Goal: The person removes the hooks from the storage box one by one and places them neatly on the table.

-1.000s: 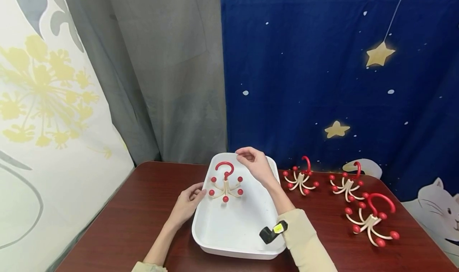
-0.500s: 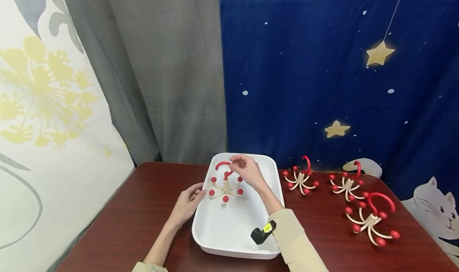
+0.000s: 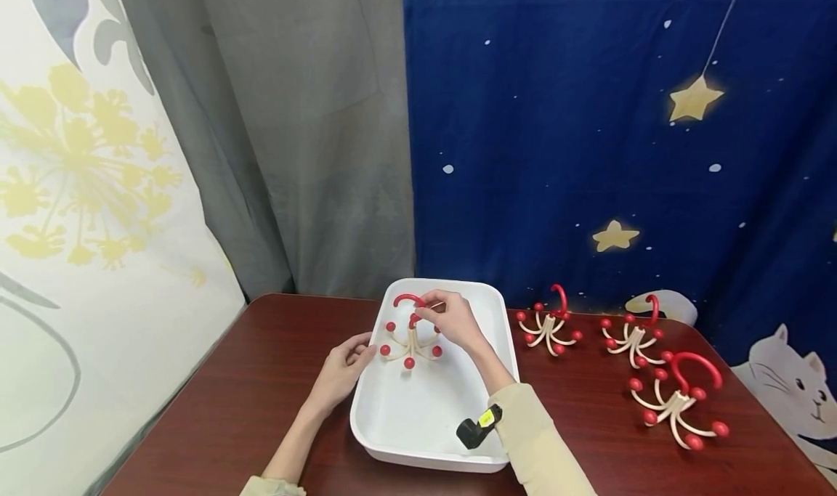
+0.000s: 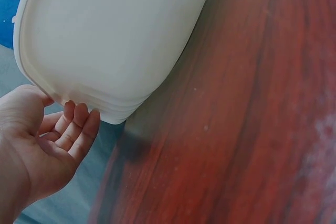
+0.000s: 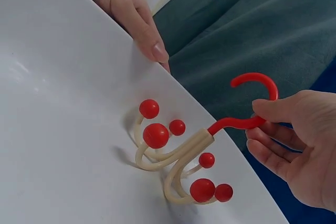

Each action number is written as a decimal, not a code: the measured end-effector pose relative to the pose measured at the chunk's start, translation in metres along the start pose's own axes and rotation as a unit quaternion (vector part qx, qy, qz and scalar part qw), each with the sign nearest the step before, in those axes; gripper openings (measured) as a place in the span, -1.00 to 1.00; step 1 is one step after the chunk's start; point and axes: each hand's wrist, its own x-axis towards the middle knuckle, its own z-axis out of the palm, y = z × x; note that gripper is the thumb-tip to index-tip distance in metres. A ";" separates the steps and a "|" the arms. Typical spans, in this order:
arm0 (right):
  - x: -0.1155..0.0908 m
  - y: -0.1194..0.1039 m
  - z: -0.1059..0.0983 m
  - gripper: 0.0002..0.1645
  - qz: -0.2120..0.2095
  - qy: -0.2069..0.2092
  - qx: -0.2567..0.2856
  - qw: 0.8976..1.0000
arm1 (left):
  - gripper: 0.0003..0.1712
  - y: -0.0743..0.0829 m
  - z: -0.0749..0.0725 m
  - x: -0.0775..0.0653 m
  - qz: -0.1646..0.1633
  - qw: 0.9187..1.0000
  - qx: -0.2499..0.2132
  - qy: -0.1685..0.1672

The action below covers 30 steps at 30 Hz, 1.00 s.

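Note:
A hanger (image 3: 410,343) with cream arms, red ball tips and a red hook stands in the far left corner of a white tray (image 3: 425,409). My right hand (image 3: 428,309) pinches the red hook (image 5: 252,98) between thumb and fingers, as the right wrist view shows. In that view the hanger (image 5: 176,153) leans with its arms resting on the tray floor (image 5: 63,129). My left hand (image 3: 362,349) holds the tray's left rim, thumb over the edge. In the left wrist view its fingers (image 4: 79,127) lie against the tray's outer wall (image 4: 115,35).
Three more such hangers stand on the dark red table (image 3: 261,380) right of the tray: one (image 3: 548,327) close by, one (image 3: 633,334) further right, one (image 3: 676,398) nearer the front. Curtains hang behind the table. A black wrist camera (image 3: 477,427) sits over the tray's front right.
My right hand came down from the tray's far rim to the hanger's red hook and took hold of it. The hanger has shifted slightly. My left hand stayed on the rim.

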 end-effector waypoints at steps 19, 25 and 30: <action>-0.012 -0.014 -0.018 -0.82 -0.063 0.059 0.056 0.995 | -0.59 -0.004 -0.001 0.001 0.002 1.000 -0.004 -0.004; -0.018 -0.021 -0.032 -0.81 -0.083 0.077 0.077 0.991 | -0.59 -0.003 0.000 0.001 0.004 1.000 -0.001 -0.001; -0.026 -0.030 -0.043 -0.77 -0.092 0.091 0.084 0.988 | -0.58 -0.002 0.000 0.001 0.001 1.000 -0.005 -0.004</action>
